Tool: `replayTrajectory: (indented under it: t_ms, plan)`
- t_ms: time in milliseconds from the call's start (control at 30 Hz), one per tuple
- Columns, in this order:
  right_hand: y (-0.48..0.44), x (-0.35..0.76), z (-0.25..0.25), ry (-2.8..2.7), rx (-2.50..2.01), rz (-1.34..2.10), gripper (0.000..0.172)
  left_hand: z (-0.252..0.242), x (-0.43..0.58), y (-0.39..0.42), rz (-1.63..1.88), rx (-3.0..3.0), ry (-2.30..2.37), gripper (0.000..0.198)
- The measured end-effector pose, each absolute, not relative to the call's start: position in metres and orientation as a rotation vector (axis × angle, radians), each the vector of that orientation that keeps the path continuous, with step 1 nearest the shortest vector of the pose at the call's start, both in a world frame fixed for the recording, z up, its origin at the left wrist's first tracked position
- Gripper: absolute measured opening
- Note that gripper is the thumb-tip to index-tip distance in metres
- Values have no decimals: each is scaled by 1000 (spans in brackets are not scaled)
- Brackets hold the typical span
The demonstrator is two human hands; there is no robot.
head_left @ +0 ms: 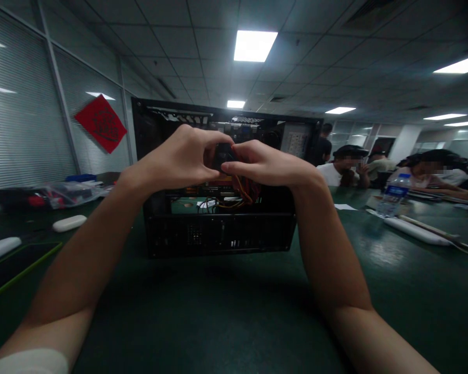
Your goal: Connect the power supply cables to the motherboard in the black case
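Note:
A black computer case (218,234) stands open towards me on the green table, its inside showing. In front of the opening, my left hand (185,156) curves its thumb and fingers around a small dark part (224,153). My right hand (259,161) is closed against the same part from the other side, thumb and index finger pinching its edge. What kind of part it is, I cannot make out. Red, orange and yellow cables (245,189) hang just beneath my right hand inside the case. A power supply with a label (296,140) sits at the case's upper right.
To the left lie a white oval case (69,223), a dark tablet-like panel with a green edge (19,267) and plastic-bagged items (66,192). A water bottle (393,195) and a long white object (417,231) are on the right. Several people sit beyond.

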State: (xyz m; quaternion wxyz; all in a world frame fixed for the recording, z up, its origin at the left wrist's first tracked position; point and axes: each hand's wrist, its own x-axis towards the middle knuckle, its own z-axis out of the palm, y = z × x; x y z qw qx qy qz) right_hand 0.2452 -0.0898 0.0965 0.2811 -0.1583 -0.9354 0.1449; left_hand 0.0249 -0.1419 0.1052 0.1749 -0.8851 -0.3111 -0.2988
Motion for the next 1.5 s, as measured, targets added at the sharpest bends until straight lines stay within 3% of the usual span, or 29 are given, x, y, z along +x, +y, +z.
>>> replayTrajectory:
  t_ms: [367,567,700,867,1133,1400,1500]
  plan:
    - [-110,251,99,-2458,-462,434,27,107,26,-158,-826,-2527,-785,42]
    - [-114,254,100,-2468,-536,374,29,106,24,-156,-816,-2557,-733,49]
    - [-119,256,101,-2482,-602,324,33,103,26,-155,-811,-2495,-667,39]
    - [-125,260,105,-2580,-645,243,34,100,28,-157,-703,-2412,-655,39]
    - [-121,250,102,-2568,-638,347,18,102,27,-152,-612,-2206,-713,37]
    - [-122,247,103,-2690,-677,140,24,97,32,-155,-481,-2073,-752,40]
    - [-129,251,105,-2924,-681,226,26,94,39,-161,-347,-2178,-677,41]
